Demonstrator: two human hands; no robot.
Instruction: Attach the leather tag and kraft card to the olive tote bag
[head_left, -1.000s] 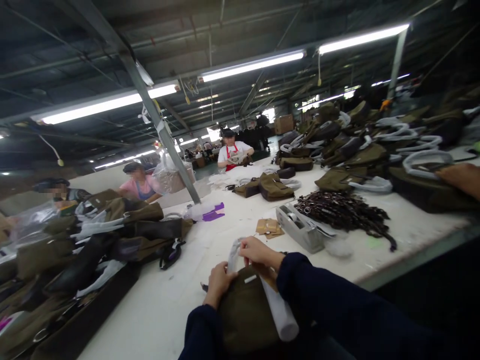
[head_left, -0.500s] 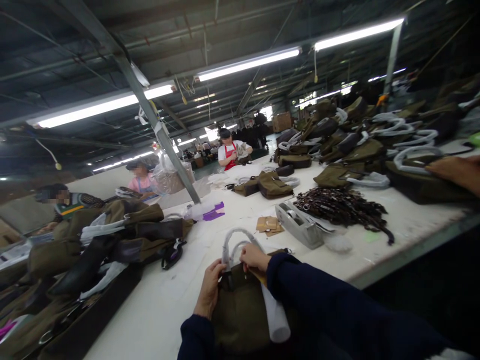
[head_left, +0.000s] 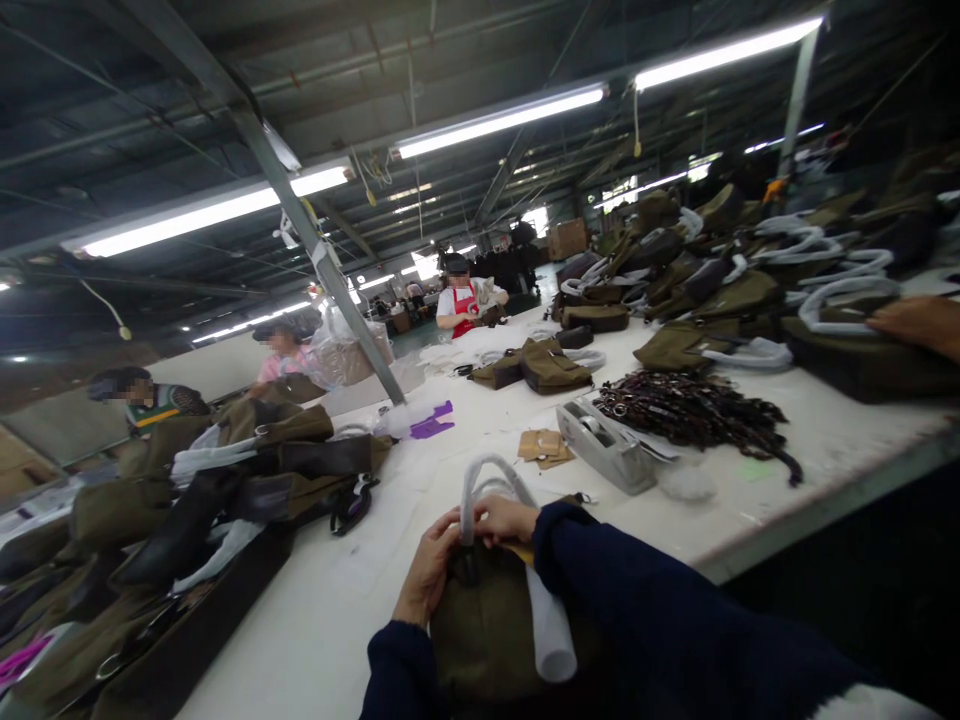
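Note:
An olive-green handbag (head_left: pixel 480 630) stands upright in front of me at the table's near edge. Its looped handles (head_left: pixel 487 468) are wrapped in white padding. My left hand (head_left: pixel 429 568) is closed on the bag's top edge at the left foot of the handle. Just behind that spot, the fingers of my right hand (head_left: pixel 504 520) are pinched together, partly covered by the handle; what they hold is hidden. Below the right palm a yellow-brown strip (head_left: pixel 520 550) shows. A white tube-like roll (head_left: pixel 553 630) hangs down the bag's front right.
Olive bags are heaped on the table (head_left: pixel 360 610) at left and far right. Beyond my hands lie brown cards (head_left: pixel 544 448), a grey tape dispenser (head_left: pixel 606 446) and a pile of dark straps (head_left: pixel 697 412). Another person's hand (head_left: pixel 919 325) touches a bag at right; several co-workers sit or stand farther back.
My right hand has moved left and down to the handle's left foot, meeting my left hand. The left hand has shifted slightly up and right along the bag's top.

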